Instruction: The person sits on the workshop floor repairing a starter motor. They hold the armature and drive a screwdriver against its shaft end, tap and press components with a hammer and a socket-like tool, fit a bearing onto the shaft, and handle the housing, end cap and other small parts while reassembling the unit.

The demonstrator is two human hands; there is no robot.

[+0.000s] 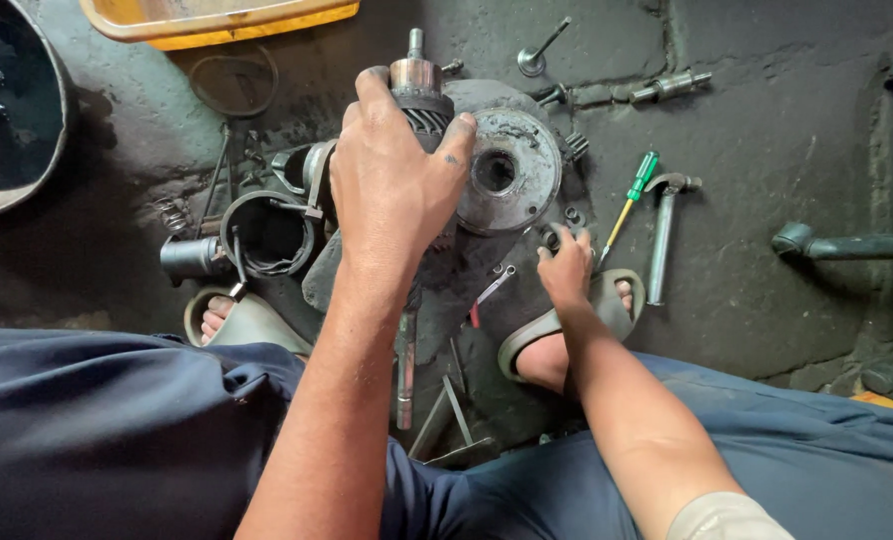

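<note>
Two bare hands work over a greasy concrete floor, well apart from each other. The left hand (pixel 392 185) is wrapped from above around a geared steel shaft (pixel 419 95), fingers curled tight on its upper part just below the toothed collar and the small stub at its tip. That shaft stands close to upright, its long axis running from the tip near the top of the view down toward the person's lap, where its lower end shows again below the wrist. It sits just beside a round metal housing plate (pixel 512 165) with a dark centre bore, and the thumb reaches the plate's rim.

The right hand (pixel 565 265) rests lower down, fingers bent and tips pressed to the floor at the plate's lower edge, near some small loose parts; whether it pinches anything cannot be told. It lies just above a sandalled foot (pixel 577 325).

A green-handled screwdriver (pixel 632 200) and a hammer (pixel 664 235) lie right of that hand, both pointing roughly up and down the view. A dark metal ring (pixel 267 235) sits left of the shaft.
</note>
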